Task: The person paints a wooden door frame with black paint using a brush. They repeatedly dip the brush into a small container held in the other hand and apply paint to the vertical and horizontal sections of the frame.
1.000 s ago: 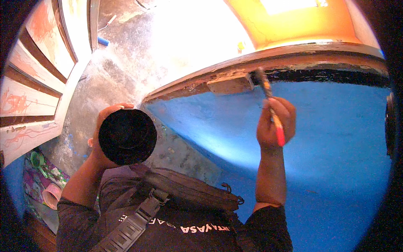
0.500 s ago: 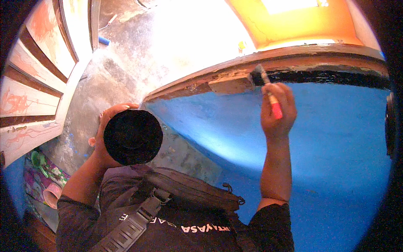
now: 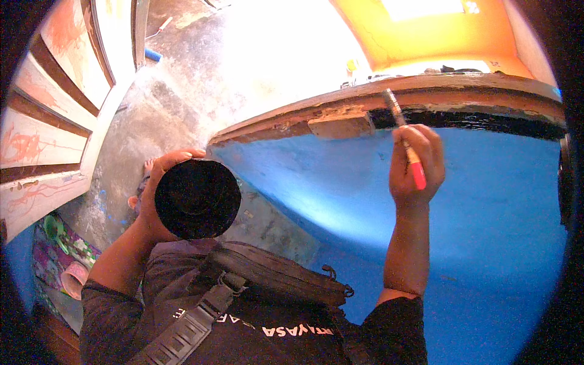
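Note:
My right hand (image 3: 420, 163) is closed round a paintbrush (image 3: 398, 112) with a red and pale handle. Its bristles point up across a brown wooden frame (image 3: 274, 125); whether they touch it, I cannot tell. A band of wet-looking black paint (image 3: 456, 118) runs along the frame's lower part, right of a small wooden block (image 3: 340, 126). Below lies a blue wall (image 3: 474, 188). In front of my chest, my left hand (image 3: 149, 210) grips a round paint can (image 3: 198, 233) from its left side. The can's inside looks wholly black.
A white panelled door (image 3: 61, 112) with orange-red smears stands at the left. Further off, a roller (image 3: 159, 28) and a blue cylinder (image 3: 152, 55) lie on the concrete floor (image 3: 161, 103). A pink pot (image 3: 74, 278) and green scoop (image 3: 56, 230) sit at lower left.
My right hand and the brush have shifted right and slightly down, and the bristles have moved right along the frame. The left hand and can have shifted slightly right.

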`<state>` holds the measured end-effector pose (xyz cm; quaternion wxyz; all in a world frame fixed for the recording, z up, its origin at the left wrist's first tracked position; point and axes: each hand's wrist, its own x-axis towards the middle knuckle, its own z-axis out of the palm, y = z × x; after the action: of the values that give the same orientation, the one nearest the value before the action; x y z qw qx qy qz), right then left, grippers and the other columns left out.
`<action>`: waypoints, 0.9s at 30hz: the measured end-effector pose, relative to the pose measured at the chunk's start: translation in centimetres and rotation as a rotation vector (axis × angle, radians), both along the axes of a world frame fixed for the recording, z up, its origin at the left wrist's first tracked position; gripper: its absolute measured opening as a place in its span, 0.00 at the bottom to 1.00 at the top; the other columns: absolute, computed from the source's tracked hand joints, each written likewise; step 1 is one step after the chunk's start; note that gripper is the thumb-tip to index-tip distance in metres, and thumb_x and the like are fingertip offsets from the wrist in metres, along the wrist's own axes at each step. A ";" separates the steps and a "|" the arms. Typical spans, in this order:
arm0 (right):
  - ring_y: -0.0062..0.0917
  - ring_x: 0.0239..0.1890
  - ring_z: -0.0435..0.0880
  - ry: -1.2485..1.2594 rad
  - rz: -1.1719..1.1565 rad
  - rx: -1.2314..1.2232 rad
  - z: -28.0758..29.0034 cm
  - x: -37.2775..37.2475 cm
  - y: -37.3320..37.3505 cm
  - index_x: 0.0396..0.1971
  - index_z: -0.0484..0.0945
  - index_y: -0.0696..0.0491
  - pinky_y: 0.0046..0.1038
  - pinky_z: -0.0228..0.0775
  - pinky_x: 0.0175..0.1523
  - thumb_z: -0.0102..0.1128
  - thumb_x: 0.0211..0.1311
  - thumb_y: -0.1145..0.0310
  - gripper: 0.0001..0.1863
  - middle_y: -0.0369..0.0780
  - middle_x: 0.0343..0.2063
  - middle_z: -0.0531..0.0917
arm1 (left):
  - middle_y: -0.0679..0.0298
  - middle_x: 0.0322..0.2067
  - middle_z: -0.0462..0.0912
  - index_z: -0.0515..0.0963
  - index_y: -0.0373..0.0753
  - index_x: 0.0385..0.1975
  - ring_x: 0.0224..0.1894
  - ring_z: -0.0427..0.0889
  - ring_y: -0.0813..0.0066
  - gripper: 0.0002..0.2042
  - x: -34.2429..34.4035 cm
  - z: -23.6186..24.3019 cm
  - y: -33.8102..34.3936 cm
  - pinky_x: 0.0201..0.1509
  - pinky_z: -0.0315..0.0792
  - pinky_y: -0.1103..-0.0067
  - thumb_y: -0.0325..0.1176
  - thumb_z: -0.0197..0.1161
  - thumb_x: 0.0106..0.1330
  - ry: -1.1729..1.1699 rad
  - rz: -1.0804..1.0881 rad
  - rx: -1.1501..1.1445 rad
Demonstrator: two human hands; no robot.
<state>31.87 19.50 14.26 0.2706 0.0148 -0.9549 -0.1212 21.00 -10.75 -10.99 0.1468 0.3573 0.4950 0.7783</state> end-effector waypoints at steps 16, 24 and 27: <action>0.35 0.34 0.82 0.542 -0.182 0.094 -0.3 5.7 -2.3 0.42 0.74 0.54 0.33 0.79 0.37 0.71 0.55 0.77 0.17 0.46 0.34 0.82 | 0.47 0.59 0.68 0.59 0.38 0.62 0.62 0.71 0.58 0.48 -6.7 3.6 1.8 0.66 0.65 0.66 0.36 0.84 0.39 -0.047 -0.255 -0.054; 0.31 0.31 0.82 0.683 -0.459 -0.064 -7.3 4.2 -5.5 0.39 0.72 0.54 0.29 0.77 0.34 0.71 0.55 0.78 0.16 0.47 0.34 0.80 | 0.53 0.61 0.68 0.61 0.39 0.65 0.64 0.69 0.57 0.48 -13.3 9.1 4.1 0.70 0.60 0.64 0.43 0.81 0.42 0.691 -0.325 -0.325; 0.30 0.31 0.81 0.738 -0.478 -0.085 -8.0 2.4 -6.2 0.38 0.72 0.54 0.28 0.76 0.34 0.71 0.55 0.78 0.16 0.46 0.33 0.81 | 0.54 0.62 0.68 0.61 0.39 0.66 0.64 0.68 0.57 0.49 -14.9 11.2 4.8 0.70 0.58 0.64 0.45 0.80 0.43 0.592 -0.362 -0.344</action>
<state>34.27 13.30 6.30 0.5582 -0.2621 -0.7750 -0.1384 6.12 -5.91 0.16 0.1903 0.6184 0.5680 0.5086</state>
